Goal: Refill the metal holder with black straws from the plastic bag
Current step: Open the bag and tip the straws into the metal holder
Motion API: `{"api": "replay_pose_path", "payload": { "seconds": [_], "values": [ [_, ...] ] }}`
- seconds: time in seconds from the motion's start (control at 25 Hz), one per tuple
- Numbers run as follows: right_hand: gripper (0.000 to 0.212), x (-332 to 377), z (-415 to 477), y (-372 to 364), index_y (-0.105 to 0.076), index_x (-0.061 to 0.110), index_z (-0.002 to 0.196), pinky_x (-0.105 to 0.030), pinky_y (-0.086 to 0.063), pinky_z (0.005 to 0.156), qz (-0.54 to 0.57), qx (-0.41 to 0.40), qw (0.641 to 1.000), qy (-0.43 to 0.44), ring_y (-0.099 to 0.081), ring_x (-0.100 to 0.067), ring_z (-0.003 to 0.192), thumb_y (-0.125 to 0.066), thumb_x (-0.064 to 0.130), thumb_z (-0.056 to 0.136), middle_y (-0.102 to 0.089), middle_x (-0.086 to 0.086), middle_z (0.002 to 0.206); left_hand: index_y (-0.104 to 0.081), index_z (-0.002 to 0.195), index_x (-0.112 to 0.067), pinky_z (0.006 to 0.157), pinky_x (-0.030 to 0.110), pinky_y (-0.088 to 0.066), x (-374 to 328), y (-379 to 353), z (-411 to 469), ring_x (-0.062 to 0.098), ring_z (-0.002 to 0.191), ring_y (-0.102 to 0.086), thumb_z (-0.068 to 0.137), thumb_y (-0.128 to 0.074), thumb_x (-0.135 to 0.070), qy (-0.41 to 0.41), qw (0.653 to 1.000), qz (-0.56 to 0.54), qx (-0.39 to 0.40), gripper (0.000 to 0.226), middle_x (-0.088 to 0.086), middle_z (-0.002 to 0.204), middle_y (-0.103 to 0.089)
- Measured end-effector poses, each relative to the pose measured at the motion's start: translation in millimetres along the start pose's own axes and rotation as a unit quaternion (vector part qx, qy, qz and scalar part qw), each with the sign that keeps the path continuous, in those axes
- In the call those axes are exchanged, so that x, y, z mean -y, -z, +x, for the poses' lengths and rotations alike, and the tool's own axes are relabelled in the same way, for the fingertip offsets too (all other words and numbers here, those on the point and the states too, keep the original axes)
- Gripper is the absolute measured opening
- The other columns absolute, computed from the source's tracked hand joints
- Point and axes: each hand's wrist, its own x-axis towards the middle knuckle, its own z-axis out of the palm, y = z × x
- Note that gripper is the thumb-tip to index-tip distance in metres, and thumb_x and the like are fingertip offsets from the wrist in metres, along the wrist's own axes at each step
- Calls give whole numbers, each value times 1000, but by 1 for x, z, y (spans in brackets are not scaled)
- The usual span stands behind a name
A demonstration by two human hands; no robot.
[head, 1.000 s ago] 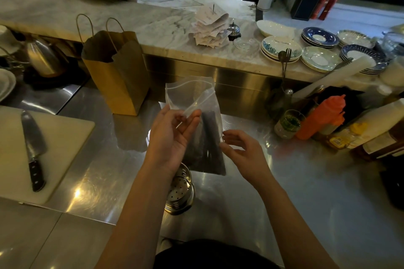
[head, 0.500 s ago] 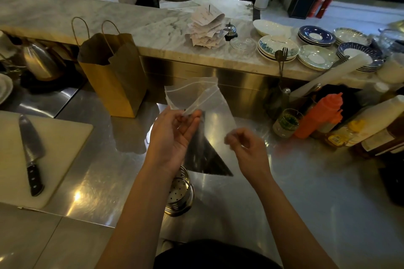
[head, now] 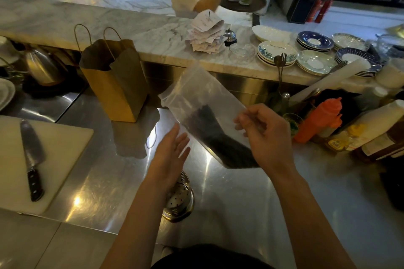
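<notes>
A clear plastic bag [head: 196, 91] hangs tilted in the air, its mouth up and to the left, its bottom low on the right. A bundle of black straws [head: 215, 137] lies in the lower part of the bag. My right hand [head: 265, 135] pinches the bag's right edge near the straws. Below the bag's left side, my left hand [head: 170, 153] is flat with fingers apart and holds nothing. The perforated metal holder [head: 180, 201] stands on the steel counter under my left forearm, which partly hides it.
A brown paper bag [head: 113, 85] stands at the back left. A knife [head: 31, 159] lies on a white cutting board [head: 65, 144] at left. Sauce bottles, one orange [head: 317, 120], crowd the right. Stacked plates [head: 314, 40] sit on the marble ledge; a person with a tray stands behind it.
My left hand has let go of the bag's mouth and dropped open beneath it. My right hand now holds the bag, which has swung from upright to a slant.
</notes>
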Motion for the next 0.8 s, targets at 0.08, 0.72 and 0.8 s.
{"api": "replay_pose_path", "payload": {
  "seconds": [0.08, 0.72, 0.8],
  "values": [
    [7, 11, 5, 4, -59, 24, 93, -14, -52, 67, -31, 20, 999, 9, -66, 1, 82, -56, 18, 95, -64, 18, 86, -52, 123, -30, 117, 40, -30, 12, 3, 2, 23, 135, -45, 75, -79, -40, 17, 995, 84, 51, 55, 2, 139, -54],
    [14, 33, -3, 27, -57, 32, 105, -34, -59, 79, -119, 191, 969, -104, -69, -3, 76, -57, 23, 94, -71, 6, 91, -54, 131, -8, 104, 51, -46, 40, 9, 16, 37, 121, -59, 45, -96, -40, 17, 998, -30, 55, 101, 20, 133, -60],
    [13, 43, -3, 25, -60, 33, 96, -31, -58, 73, -89, 190, 973, -94, -70, -2, 72, -56, 20, 95, -72, 7, 85, -55, 133, -8, 108, 55, -41, 40, 8, 18, 39, 126, -55, 54, -92, -45, 11, 997, -39, 72, 94, 22, 137, -56]
  ]
}}
